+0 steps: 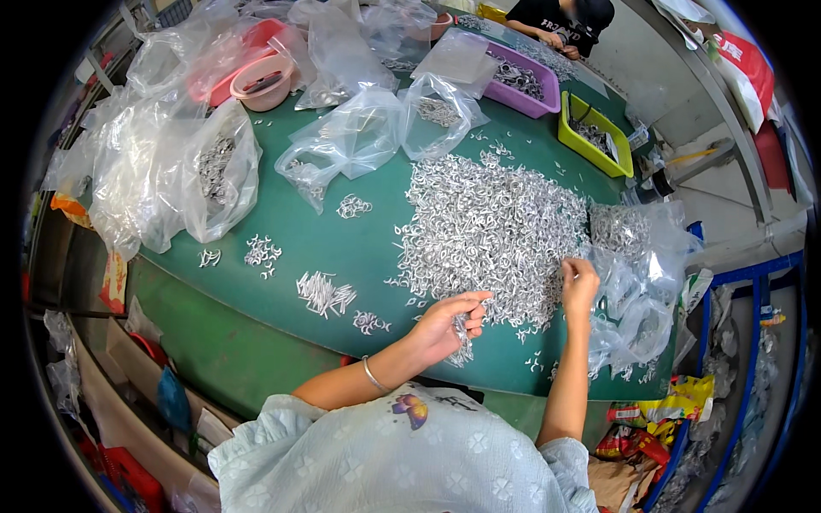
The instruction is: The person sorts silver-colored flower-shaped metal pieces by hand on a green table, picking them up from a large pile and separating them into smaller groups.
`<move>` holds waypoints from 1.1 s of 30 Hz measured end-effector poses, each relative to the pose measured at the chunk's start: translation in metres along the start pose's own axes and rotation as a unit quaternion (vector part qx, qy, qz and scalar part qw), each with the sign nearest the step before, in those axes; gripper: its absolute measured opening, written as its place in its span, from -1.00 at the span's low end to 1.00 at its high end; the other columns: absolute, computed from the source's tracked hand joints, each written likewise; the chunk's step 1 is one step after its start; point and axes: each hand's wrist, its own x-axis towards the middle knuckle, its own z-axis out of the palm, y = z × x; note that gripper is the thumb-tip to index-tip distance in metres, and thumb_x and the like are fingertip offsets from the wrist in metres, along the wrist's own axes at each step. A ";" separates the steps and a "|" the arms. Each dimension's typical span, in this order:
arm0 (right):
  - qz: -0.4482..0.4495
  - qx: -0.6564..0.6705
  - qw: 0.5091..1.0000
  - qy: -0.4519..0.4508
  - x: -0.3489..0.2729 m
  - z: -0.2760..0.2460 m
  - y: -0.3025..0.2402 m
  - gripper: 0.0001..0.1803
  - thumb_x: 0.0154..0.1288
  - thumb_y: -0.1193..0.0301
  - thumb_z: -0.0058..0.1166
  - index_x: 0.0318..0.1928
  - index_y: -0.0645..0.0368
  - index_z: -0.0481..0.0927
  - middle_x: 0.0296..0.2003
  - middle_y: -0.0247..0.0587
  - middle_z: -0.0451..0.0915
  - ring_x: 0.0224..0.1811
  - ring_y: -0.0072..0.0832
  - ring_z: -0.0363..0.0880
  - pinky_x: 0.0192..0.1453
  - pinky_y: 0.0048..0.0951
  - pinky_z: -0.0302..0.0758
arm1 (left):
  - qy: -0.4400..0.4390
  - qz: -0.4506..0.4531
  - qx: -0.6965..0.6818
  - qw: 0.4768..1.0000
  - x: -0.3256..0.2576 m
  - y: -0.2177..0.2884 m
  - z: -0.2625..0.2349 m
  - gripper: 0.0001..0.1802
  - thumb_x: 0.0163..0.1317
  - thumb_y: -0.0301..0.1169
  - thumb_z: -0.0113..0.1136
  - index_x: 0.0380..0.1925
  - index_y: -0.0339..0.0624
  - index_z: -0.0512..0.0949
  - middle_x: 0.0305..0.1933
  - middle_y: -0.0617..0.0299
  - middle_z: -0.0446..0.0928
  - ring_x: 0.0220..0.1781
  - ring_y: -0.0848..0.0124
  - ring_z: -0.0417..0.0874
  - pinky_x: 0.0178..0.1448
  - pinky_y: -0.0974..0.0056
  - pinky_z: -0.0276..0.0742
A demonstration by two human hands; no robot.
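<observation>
A broad heap of small silver metal pieces (487,231), many of them curved or ring-like, covers the right part of the green table (368,231). At the heap's near edge, my left hand (446,329) is curled round a clump of these silver pieces (462,342), some hanging below the fingers. Over the heap's right edge is my right hand (580,286), its fingers bent and the tips together; anything between them is too small to make out. Left of my left hand lie a small pile of straight silver pins (325,293) and a little group of curved pieces (370,322).
Transparent plastic bags (633,299) lie beside my right hand; more bags (171,171) crowd the far left. A purple bin (522,98) and a yellow-green basket (599,141) of metal parts stand at the back. Another person (569,26) works at the far end.
</observation>
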 end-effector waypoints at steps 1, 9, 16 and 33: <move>0.007 0.014 0.999 0.032 0.002 -0.006 -0.009 -0.93 0.20 0.56 0.15 -0.32 0.33 0.63 -0.43 -0.04 0.60 -0.43 -0.18 0.54 -0.28 -0.28 0.46 | 0.026 0.002 0.017 1.000 -0.003 0.003 0.008 -0.60 0.36 -0.47 0.01 0.17 -0.35 0.37 -0.38 0.30 0.40 -0.37 0.48 0.37 -0.24 0.37 0.32; 0.217 0.478 0.821 -0.224 -0.024 -0.011 -0.125 -0.90 0.29 0.50 0.13 -0.24 0.27 0.65 -0.34 -0.22 0.62 -0.27 -0.51 0.51 -0.09 -0.50 0.42 | 0.061 0.027 -0.029 0.997 0.011 0.008 0.027 -0.57 0.49 -0.20 -0.10 0.16 -0.31 0.40 -0.07 0.15 0.53 -0.06 0.36 0.56 0.14 0.18 0.52; -0.115 0.196 0.973 -0.039 0.052 0.037 -0.114 -0.65 0.12 0.45 0.25 -0.04 0.17 0.61 -0.01 -0.09 0.57 0.12 -0.14 0.45 0.23 -0.20 0.33 | 0.026 0.069 0.058 0.996 0.017 0.011 0.005 -0.71 0.43 -0.33 0.01 0.02 -0.28 0.46 -0.30 0.21 0.49 0.00 0.23 0.56 -0.02 0.27 0.53; -0.263 -0.048 0.954 -0.135 0.074 0.060 -0.089 -0.63 0.12 0.35 0.10 -0.01 0.08 0.59 -0.01 -0.23 0.54 0.15 -0.26 0.41 0.19 -0.14 0.33 | 0.031 0.041 0.111 0.992 -0.006 0.011 0.006 -0.74 0.39 -0.36 -0.01 -0.03 -0.20 0.52 -0.39 0.31 0.42 -0.14 0.40 0.51 -0.27 0.36 0.30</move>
